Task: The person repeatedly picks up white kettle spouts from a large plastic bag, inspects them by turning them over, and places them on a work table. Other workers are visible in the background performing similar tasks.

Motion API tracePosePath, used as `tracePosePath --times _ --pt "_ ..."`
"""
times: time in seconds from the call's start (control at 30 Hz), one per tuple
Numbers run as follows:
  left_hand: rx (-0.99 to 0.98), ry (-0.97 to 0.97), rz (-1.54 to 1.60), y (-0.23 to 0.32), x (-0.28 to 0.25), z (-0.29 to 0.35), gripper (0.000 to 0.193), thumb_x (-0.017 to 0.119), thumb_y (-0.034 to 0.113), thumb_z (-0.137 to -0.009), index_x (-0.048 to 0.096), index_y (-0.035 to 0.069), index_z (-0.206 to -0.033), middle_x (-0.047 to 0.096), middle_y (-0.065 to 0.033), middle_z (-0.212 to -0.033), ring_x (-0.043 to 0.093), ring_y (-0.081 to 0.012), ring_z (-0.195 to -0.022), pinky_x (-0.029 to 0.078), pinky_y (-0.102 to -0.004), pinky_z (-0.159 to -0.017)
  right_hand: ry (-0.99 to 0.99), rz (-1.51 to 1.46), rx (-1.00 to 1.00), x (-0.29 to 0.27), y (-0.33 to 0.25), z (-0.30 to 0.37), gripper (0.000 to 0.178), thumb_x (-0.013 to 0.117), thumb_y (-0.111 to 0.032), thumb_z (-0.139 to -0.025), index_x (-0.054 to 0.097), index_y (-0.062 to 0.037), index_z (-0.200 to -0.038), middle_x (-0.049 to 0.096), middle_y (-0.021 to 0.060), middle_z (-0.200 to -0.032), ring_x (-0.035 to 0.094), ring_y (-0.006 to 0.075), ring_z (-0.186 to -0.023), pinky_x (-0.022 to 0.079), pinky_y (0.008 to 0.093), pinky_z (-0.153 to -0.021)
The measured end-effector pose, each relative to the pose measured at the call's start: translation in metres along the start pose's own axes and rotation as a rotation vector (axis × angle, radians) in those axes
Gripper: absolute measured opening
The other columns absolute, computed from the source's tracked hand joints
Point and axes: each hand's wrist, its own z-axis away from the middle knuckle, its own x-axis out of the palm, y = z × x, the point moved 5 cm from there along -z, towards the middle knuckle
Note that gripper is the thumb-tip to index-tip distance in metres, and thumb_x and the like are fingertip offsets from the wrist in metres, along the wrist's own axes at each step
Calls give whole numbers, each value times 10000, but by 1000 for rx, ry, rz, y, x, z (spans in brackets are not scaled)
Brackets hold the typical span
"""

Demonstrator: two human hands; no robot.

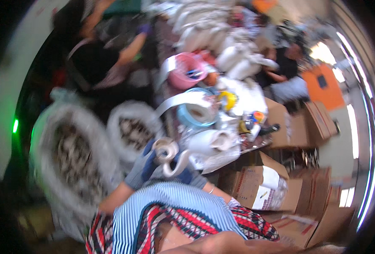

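Both my hands wear grey and dark blue gloves and are close together in front of my striped apron. My left hand (147,164) grips a thick white ring-shaped piece (161,145) with a round opening facing up. Beside it, my right hand (188,174) is closed around a white curved, hook-like piece (181,167); its fingers are partly hidden behind it. Blur hides whether the two white pieces are joined. Just beyond my hands, a large white roll (202,142) lies on its side on the table.
Left stand two plastic-lined containers, a large one (43,163) and a smaller one (113,122), holding small pieces. The table carries a pink basin (180,80), a blue basin (183,116), yellow tape (227,101) and white bundles (200,36). Cardboard boxes (291,194) stand right. Other people work beyond.
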Motion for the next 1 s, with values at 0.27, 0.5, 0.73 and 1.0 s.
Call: tracePosePath --times 0.27,0.5,0.73,1.0 --pt "-144 -282 -73 48 6 7 772 640 375 -939 255 24 -1509 383 -129 -1497 380 -235 -1377 297 -357 -1144 -2 -848 156 -22 -51 5 706 581 -291 -979 222 -46 -1535 337 129 -1524 331 219 -1408 261 366 -1172" --pt "50 -248 -324 72 13 6 804 609 371 -956 188 2 -1533 324 -144 -1538 302 -249 -1426 227 -367 -1175 98 -660 57 -27 -42 10 685 555 -296 -994 234 -1 -1523 323 175 -1538 298 255 -1431 226 395 -1185" --pt "66 -205 -308 76 17 7 901 641 431 -922 147 4 -1543 277 -146 -1560 275 -252 -1441 212 -373 -1182 75 -586 87 -29 -37 13 688 569 -275 -981 245 9 -1518 342 174 -1530 308 253 -1427 226 386 -1183" --pt "13 -138 -216 66 23 5 902 671 386 -912 144 19 -1545 277 -136 -1560 286 -242 -1437 224 -375 -1183 126 -637 49 -31 -27 8 821 632 -342 -948 178 -8 -1544 315 155 -1548 297 238 -1432 222 377 -1181"
